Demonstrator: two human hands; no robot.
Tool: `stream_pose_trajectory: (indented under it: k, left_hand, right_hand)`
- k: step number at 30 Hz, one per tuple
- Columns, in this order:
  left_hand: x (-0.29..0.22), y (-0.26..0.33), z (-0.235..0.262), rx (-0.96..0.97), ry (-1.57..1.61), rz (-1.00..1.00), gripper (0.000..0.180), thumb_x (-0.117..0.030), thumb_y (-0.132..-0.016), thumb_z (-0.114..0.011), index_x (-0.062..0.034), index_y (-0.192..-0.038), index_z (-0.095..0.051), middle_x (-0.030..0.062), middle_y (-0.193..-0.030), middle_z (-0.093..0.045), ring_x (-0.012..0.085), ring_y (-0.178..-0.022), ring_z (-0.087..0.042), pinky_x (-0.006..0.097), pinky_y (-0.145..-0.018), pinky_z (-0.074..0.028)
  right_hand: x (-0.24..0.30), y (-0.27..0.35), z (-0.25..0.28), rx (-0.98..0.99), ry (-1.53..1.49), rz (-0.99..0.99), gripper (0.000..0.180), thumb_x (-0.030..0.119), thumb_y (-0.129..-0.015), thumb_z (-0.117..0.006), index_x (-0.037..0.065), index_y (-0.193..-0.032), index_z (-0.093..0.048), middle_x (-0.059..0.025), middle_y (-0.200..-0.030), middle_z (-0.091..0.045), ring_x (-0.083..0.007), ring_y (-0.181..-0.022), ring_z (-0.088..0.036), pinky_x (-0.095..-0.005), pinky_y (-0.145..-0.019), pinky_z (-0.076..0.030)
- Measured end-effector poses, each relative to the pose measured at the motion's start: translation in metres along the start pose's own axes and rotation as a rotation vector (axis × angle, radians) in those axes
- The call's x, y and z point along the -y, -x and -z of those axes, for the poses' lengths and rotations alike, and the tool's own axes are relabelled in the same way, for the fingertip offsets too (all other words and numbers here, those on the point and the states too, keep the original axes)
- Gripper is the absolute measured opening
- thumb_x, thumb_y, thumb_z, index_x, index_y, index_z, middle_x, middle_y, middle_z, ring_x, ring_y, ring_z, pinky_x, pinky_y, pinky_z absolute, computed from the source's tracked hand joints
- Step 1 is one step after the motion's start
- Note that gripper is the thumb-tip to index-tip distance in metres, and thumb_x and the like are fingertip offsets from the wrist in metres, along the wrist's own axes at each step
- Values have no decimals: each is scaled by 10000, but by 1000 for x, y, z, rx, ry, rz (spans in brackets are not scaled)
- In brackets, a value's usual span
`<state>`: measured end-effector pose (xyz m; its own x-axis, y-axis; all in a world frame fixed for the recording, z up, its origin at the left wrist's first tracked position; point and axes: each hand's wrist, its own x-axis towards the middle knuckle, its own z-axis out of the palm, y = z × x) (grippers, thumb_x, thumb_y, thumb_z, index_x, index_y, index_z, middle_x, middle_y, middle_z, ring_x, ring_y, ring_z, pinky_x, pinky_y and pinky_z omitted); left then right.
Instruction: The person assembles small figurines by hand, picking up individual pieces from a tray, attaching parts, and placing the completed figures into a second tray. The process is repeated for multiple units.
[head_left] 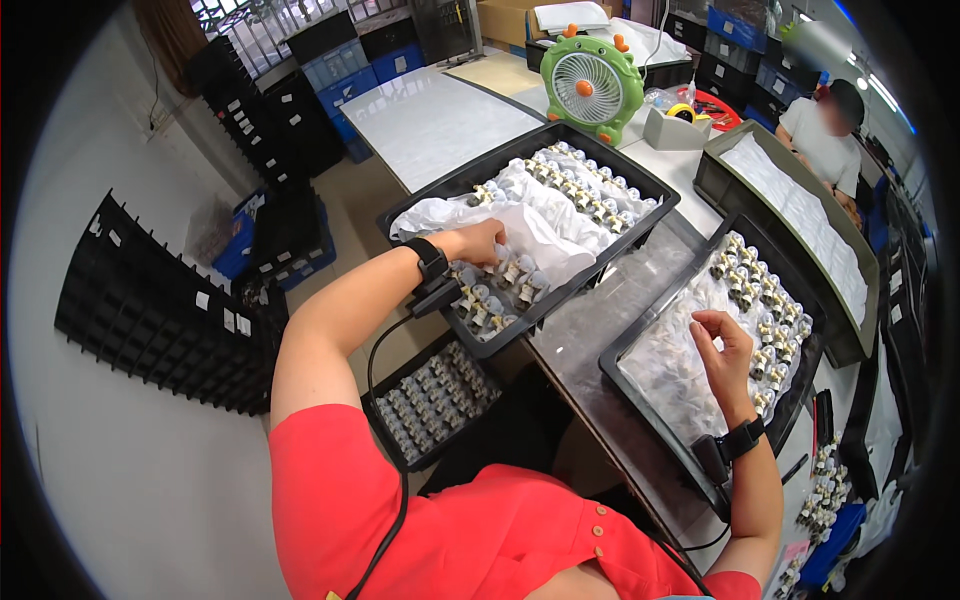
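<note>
My left hand (478, 243) reaches into a black tray (487, 345) of small clear-domed bulbs with light-coloured collars. Its fingers are closed and point downward beside a rumpled white sheet (545, 238); what they hold is hidden. Bulbs (515, 275) stand just below those fingers, and more rows (575, 185) fill the tray's far side. My right hand (727, 360) hovers over a second black tray (640, 385), thumb and forefinger slightly apart with nothing visible between them. White lining (670, 370) covers that tray's left part, and bulbs (765, 310) line its right side.
A green fan (590, 90) stands behind the left tray. To the right, an olive tray (715, 165) holds white sheeting. Below the table edge sits another bulb-filled tray (435, 405). Stacked black trays (150, 300) lean leftward. A co-worker (825, 135) sits at far right. Cables run from both wrists.
</note>
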<state>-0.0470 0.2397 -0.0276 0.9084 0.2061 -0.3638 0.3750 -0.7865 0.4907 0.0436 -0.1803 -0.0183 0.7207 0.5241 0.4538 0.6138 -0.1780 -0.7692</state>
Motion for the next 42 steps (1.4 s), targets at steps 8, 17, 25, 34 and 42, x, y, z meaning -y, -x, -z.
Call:
stream_pose_trajectory:
  k: [8, 17, 25, 34, 42]
  left_hand:
    - [-6, 0, 4, -97, -207, -225, 381, -175, -656, -741, -58, -997, -617, 87, -846, -637, 210, -803, -614, 309, -705, -490]
    - [-7, -2, 5, -59, -129, -174, 417, -208, -648, -760, -50, -1012, -631, 96, -897, -654, 229, -810, -635, 319, -692, -509]
    - [-9, 39, 13, -133, -457, -319, 491, -276, -742, -695, -4, -1133, -577, 235, -1100, -591, 364, -1035, -560, 415, -901, -438]
    - [-165, 118, -15, 224, -70, -757, 495, -237, -798, -680, -1, -1203, -522, 197, -1101, -600, 331, -956, -599, 381, -814, -479]
    - [-234, 60, -91, 578, 385, -853, 431, -150, -856, -636, -14, -1244, -507, 101, -1113, -600, 144, -945, -599, 284, -829, -477]
  right_hand:
    - [-1, -1, 0, -10, 34, -6, 92, 44, -802, -660, 5, -884, -654, -39, -755, -655, -78, -656, -564, -220, -626, -456]
    - [-8, -2, 1, 11, 56, -14, 92, 54, -803, -662, 7, -882, -658, -48, -761, -656, -91, -666, -581, -228, -633, -467]
    - [-17, -7, 3, 66, 93, 16, 116, 98, -811, -655, 15, -891, -649, -96, -769, -651, -169, -683, -628, -284, -633, -493]
    - [-53, -13, 71, -15, 798, -288, 260, 227, -739, -684, 56, -928, -632, -128, -901, -627, -319, -886, -603, -402, -777, -481]
    - [-84, 6, 106, 100, 927, -563, 444, 208, -592, -745, 34, -971, -593, -174, -958, -634, -341, -912, -609, -408, -807, -485]
